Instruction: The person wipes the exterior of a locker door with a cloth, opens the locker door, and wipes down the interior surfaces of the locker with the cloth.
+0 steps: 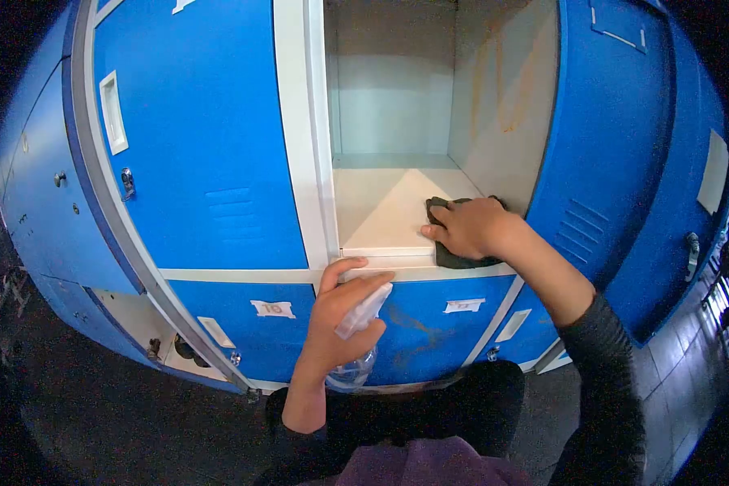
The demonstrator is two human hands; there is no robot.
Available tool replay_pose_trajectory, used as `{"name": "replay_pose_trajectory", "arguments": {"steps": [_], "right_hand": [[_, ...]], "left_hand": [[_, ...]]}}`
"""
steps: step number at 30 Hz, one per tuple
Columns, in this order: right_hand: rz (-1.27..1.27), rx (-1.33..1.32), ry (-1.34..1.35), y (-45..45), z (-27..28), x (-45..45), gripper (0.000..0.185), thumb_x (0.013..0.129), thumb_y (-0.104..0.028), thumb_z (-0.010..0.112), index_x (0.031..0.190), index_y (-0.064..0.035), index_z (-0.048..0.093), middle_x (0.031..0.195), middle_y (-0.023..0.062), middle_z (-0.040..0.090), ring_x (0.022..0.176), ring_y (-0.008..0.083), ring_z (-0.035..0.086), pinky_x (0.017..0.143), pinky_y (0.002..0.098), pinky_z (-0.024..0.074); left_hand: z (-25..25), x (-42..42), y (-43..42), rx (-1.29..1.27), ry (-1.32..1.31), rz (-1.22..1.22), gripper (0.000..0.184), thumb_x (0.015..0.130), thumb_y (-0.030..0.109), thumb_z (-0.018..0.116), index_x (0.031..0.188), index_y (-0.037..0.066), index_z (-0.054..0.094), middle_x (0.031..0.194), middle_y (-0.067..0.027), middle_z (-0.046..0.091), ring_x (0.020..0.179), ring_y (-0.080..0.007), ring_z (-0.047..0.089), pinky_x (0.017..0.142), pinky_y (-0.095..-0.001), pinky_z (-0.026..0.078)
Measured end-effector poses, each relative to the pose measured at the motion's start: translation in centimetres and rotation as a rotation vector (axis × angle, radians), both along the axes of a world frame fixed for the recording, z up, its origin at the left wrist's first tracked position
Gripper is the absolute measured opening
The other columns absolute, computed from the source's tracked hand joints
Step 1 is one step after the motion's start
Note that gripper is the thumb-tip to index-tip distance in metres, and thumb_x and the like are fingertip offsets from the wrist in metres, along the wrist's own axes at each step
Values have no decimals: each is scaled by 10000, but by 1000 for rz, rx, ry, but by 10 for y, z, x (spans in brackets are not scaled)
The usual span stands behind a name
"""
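**Dark cloth (457, 259) located under the right hand (471, 228), front right of the compartment floor (381, 212)**

The cloth is found bunched on the pale floor of the open locker compartment, close to the right side wall (506, 105) and reaching the front edge. It is largely covered by the right hand, which is the nearer of the two. The cloth lies directly beneath the fingers, with dark folds exposed to the left of them and on the near side. Because of the bunching, no long axis can be established. The fingers are pointed leftward, toward the bare part of the floor, and are bent over the fabric; whether it is pinched or merely pressed cannot be told.

The left hand (342, 317) is noted lower and to the left, outside the compartment and well apart from the cloth. Its fingers are closed around the white head of a clear spray bottle (352, 373), which is held before the lower blue doors (429, 324). Orange-brown streaks are observed on the side wall.
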State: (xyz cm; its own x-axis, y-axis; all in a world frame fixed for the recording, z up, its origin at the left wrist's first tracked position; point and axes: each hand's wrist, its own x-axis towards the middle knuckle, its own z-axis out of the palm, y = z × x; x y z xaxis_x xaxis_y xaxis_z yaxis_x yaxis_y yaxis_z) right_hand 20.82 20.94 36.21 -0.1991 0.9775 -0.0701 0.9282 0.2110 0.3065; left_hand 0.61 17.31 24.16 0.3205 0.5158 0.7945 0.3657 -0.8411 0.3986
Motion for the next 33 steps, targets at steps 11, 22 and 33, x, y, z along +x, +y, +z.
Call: {"name": "replay_pose_trajectory", "arguments": {"steps": [11,22,33], "right_hand": [[-142,-86,105,178,10,1,589,870,-538,340,1263,-122,482,1350,107,412,1204,319,422,993,411,347],[-346,-78,469,276,1,48,625,758,-630,504,1151,-150,575,1213,119,537,1053,271,539,899,393,419],[-276,-10,333,246,-6,33,590,857,-620,285,1356,-307,305,1430,67,285,1296,300,300,1047,417,268]], "left_hand": [[5,-1,-1,-41,71,40,571,559,68,591,1130,95,598,768,-69,610,1071,-276,467,934,-364,358],[10,-3,1,-122,110,57,535,614,119,604,1149,122,600,784,-67,598,1072,-281,458,923,-367,385],[6,-3,4,-105,135,50,575,572,130,614,1147,119,600,790,-63,613,1045,-292,467,929,-364,371]]}}
